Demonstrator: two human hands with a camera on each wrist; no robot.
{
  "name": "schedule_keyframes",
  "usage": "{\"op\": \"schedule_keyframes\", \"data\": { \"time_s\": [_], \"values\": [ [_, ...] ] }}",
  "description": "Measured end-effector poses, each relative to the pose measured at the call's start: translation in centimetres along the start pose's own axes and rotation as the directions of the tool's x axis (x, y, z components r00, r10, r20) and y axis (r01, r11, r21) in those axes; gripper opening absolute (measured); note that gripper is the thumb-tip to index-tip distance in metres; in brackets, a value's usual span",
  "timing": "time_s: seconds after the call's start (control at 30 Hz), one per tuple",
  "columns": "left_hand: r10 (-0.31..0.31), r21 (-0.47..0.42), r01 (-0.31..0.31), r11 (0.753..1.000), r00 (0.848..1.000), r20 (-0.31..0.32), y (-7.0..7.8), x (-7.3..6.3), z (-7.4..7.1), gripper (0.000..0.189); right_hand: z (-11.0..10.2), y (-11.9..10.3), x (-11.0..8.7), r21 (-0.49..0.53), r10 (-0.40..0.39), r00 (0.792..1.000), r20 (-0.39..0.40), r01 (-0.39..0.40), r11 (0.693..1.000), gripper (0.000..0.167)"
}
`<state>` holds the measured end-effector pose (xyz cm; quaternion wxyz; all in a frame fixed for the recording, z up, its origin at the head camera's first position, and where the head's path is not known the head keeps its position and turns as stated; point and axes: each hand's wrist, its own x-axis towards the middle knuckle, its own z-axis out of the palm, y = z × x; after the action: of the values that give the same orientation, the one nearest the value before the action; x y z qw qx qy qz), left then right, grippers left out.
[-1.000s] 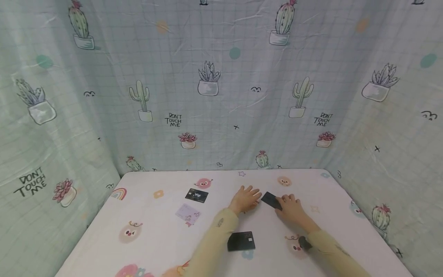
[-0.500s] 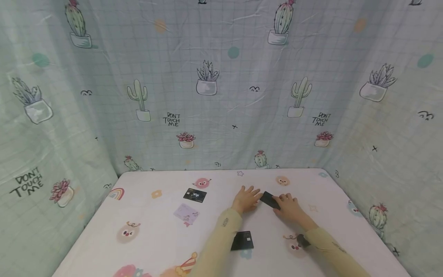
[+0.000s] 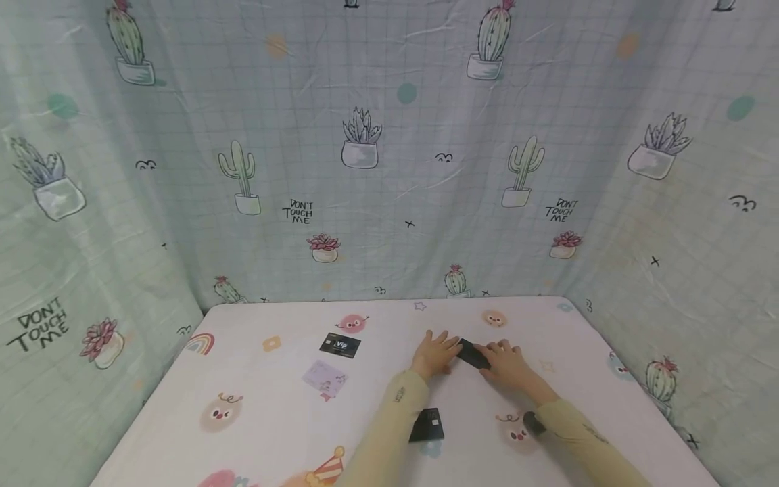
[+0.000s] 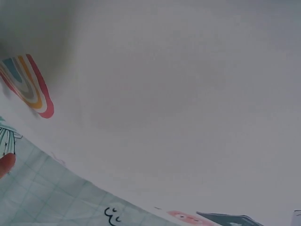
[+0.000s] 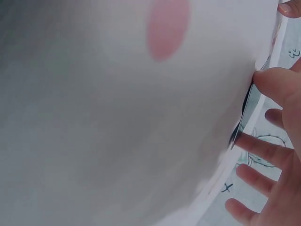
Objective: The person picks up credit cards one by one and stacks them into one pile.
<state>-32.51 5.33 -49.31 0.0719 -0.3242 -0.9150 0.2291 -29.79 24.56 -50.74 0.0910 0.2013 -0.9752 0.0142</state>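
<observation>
In the head view, a black card lies slanted between the two hands. My right hand grips its right end; the right wrist view shows the thumb and index finger at opposite edges of the card, other fingers spread. My left hand lies on the table with spread fingers, fingertips right at the card's left end. In the left wrist view only a fingertip of it shows. Below the left hand, a second black card lies partly hidden by the left sleeve.
A black "Vip" card and a lavender card lie left of the hands. The white table bears printed cartoon figures, and a cactus-print curtain encloses it at the back and sides.
My left hand has shifted slightly right until its fingertips meet the card's end. Its sleeve covers more of the lower black card. The right hand keeps its hold.
</observation>
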Motion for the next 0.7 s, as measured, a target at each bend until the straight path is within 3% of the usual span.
{"op": "schedule_keyframes", "data": {
  "time_s": [0.33, 0.7],
  "values": [
    [0.027, 0.061, -0.030, 0.998, 0.999, 0.043, 0.10, 0.18, 0.86, 0.046, 0.15, 0.29, -0.51, -0.052, -0.151, 0.987, -0.052, 0.148, 0.988, 0.053],
    [0.047, 0.087, -0.050, 0.995, 0.998, 0.038, -0.18, -0.55, 0.42, 0.040, 0.16, 0.38, -0.91, -0.106, -0.231, 0.971, -0.066, 0.223, 0.969, 0.052]
  ]
}}
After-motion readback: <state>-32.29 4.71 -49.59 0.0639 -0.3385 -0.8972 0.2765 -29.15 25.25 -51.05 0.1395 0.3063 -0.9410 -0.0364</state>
